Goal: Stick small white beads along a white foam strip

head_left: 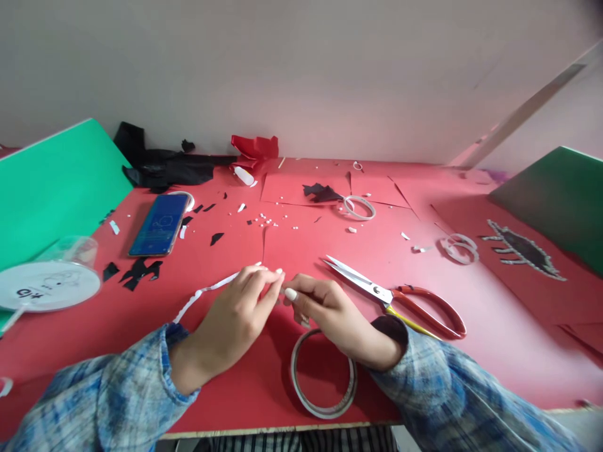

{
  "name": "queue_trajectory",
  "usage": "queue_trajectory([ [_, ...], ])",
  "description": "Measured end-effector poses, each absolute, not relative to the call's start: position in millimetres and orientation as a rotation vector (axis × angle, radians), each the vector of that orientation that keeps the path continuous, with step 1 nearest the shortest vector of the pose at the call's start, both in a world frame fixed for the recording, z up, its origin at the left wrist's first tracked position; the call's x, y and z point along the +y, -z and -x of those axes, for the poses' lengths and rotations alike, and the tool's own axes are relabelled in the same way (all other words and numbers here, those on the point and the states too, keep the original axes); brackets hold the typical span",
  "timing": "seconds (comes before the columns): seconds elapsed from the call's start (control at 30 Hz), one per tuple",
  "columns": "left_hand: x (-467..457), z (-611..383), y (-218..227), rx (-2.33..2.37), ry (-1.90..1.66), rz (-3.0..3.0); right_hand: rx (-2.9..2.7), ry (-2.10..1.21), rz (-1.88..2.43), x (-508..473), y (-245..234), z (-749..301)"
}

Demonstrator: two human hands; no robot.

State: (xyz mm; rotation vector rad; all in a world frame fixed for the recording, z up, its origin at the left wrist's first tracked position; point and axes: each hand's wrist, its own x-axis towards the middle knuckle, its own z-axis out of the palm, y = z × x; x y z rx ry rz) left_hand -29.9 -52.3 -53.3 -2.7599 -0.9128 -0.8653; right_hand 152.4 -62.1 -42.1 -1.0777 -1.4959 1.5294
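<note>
Over the red table, near its front edge, my left hand (235,314) and my right hand (332,311) meet with fingertips pinched close together. Whatever sits between them is too small to make out; a pale bit shows at the right fingertips. A thin, twisted white strip (207,290) runs behind my left hand, partly hidden by it; I cannot tell whether the hand touches it. Just below my right hand lies a tape ring (324,375). Scissors (391,295) with red and yellow handles rest open to the right of that hand, partly beneath the sleeve.
A phone (160,225), a lidded clear cup (49,285) and black scraps (141,272) lie left. Crumpled black material (172,166) and a small white bottle (244,176) are at the back. More rings (359,208) and a dark cutout with a white beaded edge (527,251) lie right.
</note>
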Motion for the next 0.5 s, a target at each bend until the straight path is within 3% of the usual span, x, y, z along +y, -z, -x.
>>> queue_trajectory([
  [0.17,-58.5,27.8,54.7,-1.316,1.008,3.075,-1.339,-1.580,1.048,-55.8,48.8,-154.8],
  [0.27,-37.3,45.6,39.1,-1.651,1.423,3.204,-1.307,-1.658,0.998,-53.6,50.6,-154.6],
  [0.33,-12.7,59.3,31.8,-1.918,1.750,2.968,-1.302,-1.689,0.998,-53.8,50.1,-153.4],
  [0.4,16.9,67.6,30.6,-2.062,1.694,2.715,-1.306,-1.711,1.015,-55.1,48.9,-151.8],
  [0.5,62.2,62.5,38.2,-1.922,1.168,2.742,-1.335,-1.746,1.011,-57.1,48.4,-150.2],
])
